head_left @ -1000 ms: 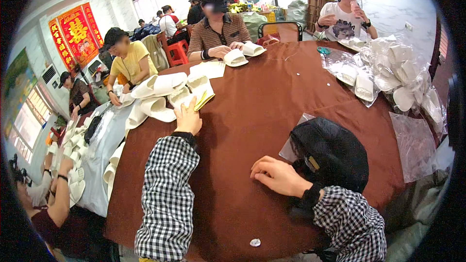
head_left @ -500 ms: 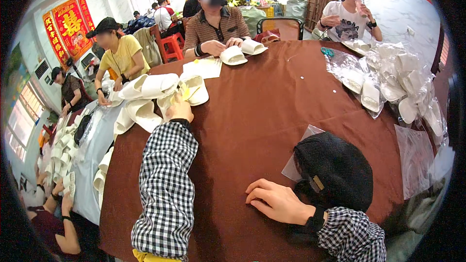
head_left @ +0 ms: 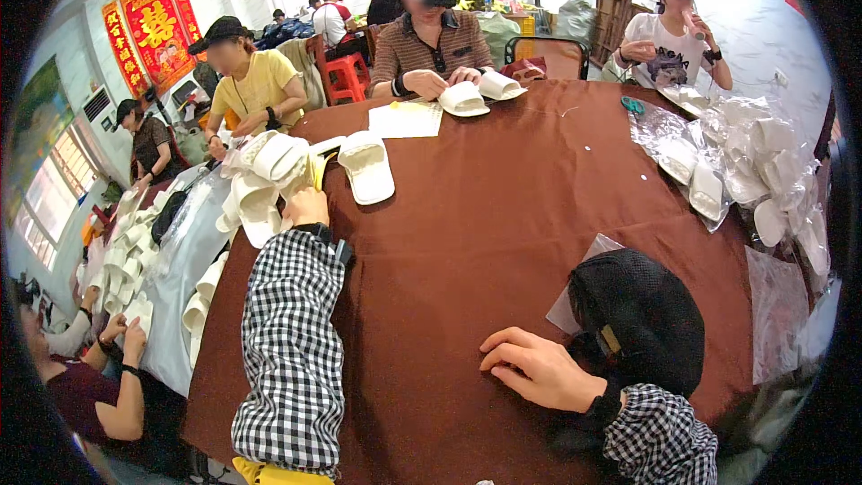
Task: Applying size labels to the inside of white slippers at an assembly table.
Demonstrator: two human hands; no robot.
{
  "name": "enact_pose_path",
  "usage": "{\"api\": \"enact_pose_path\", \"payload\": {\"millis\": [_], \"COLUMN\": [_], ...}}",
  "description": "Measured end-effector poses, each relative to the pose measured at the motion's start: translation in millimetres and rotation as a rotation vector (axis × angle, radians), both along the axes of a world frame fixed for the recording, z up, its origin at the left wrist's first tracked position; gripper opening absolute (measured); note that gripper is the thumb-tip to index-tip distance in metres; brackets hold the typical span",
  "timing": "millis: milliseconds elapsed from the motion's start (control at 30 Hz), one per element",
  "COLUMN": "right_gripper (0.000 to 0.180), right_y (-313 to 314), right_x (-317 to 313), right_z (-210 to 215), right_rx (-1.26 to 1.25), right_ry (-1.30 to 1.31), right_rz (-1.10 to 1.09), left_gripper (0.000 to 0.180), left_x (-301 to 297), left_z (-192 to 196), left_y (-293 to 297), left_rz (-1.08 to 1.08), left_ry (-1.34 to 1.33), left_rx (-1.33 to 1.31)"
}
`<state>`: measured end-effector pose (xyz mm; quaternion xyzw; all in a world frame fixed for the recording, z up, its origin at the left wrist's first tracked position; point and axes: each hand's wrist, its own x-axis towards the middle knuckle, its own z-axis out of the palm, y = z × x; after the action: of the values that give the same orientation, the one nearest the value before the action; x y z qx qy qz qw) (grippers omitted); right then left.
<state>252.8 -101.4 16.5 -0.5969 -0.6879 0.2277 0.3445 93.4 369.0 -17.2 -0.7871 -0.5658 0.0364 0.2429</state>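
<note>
My left hand (head_left: 306, 207) is at the right side of a heap of white open-toed slippers (head_left: 280, 157). Its fingers curl against one slipper, their tips hidden. Just above the fingers a yellow piece (head_left: 318, 168) sticks up; what it is I cannot make out. Apart from the heap, to its right, one white slipper (head_left: 366, 166) lies with its toe end towards me. My right hand (head_left: 543, 368) rests on the brown tablecloth (head_left: 431, 305), holding nothing, fingers stretched to the left. Beside it is a black mesh cap (head_left: 637, 319).
Opposite, a person (head_left: 435, 45) handles a pair of white slippers (head_left: 464, 100) beside a white sheet (head_left: 404, 119). Bagged slippers (head_left: 763, 153) pile up at the right, near teal-handled scissors (head_left: 633, 105). A clear bag (head_left: 772, 305) hangs over the right edge. More slippers (head_left: 130, 256) crowd the left table.
My left hand has shifted left along with the slipper heap, opening a gap to the single slipper on its right. My right hand stays in place. The whole view has turned slightly.
</note>
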Motion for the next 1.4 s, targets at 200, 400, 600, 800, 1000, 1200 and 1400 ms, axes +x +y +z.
{"api": "enact_pose_path", "payload": {"millis": [200, 400, 600, 800, 1000, 1200, 1400], "right_gripper": [0.011, 0.009, 0.009, 0.007, 0.007, 0.008, 0.01], "right_y": [2.0, 0.7, 1.4, 5.1, 6.2, 19.0, 6.2], "right_x": [0.7, 2.2, -2.8, -5.5, 0.8, -12.9, 0.1], "right_z": [3.3, 3.3, 1.2, 5.5, 3.3, -9.8, -21.3], "right_rx": [0.004, -0.035, -0.017, 0.014, 0.0, 0.15, 0.085], "right_ry": [0.012, 0.0, 0.008, -0.026, -0.028, 0.019, 0.096], "right_rz": [-0.003, -0.033, -0.019, -0.039, -0.066, 0.079, 0.0], "left_gripper": [0.017, 0.017, 0.035, 0.05, 0.057, 0.061, 0.045], "left_x": [-95.3, -164.2, -253.0, -236.5, -110.4, -192.6, -199.3], "left_z": [0.6, 4.6, -15.1, 12.3, 39.1, -37.5, -21.4], "left_y": [3.2, -3.4, 5.0, -36.8, -97.2, 19.4, 11.9], "left_rz": [-0.088, -0.026, 0.107, -0.09, -0.393, -0.404, -0.34], "left_ry": [-0.019, -0.041, -0.379, -0.577, -0.425, -0.357, -0.407], "left_rx": [0.295, 0.229, 0.024, 0.241, 0.016, 0.26, 0.012]}}
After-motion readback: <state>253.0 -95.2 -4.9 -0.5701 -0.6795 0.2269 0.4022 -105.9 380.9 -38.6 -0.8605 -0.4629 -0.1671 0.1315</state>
